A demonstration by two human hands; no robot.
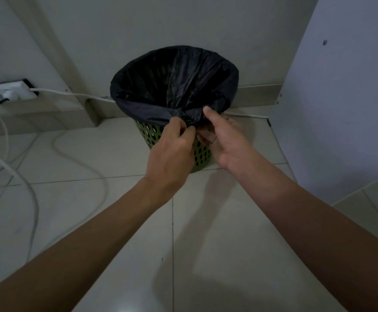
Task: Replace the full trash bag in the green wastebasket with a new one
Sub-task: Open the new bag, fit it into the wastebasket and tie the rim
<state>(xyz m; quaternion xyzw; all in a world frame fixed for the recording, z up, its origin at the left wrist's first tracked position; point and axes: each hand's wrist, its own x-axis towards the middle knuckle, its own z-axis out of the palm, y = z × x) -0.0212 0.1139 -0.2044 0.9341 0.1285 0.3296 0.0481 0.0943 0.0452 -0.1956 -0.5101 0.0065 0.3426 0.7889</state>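
Plastic of black bag (174, 86) looks thin, limp, slippery; left hand (172, 152) and right hand (221, 140) pinch its fold at the near rim of the wastebasket (147, 134).

Wastebasket (200, 154) set on floor (116, 221), close against back wall (138, 30), mid-view. Trash bag (174, 86) seated inside it, edge folded out over the rim. Folded edge at the near rim is pinched by left hand (172, 149) and right hand (224, 140), placed side by side. Power strip (10, 92) located far left, low by the wall; cable (71, 94) run from it rightward behind the wastebasket. Upright panel (341, 109) positioned right of the wastebasket.
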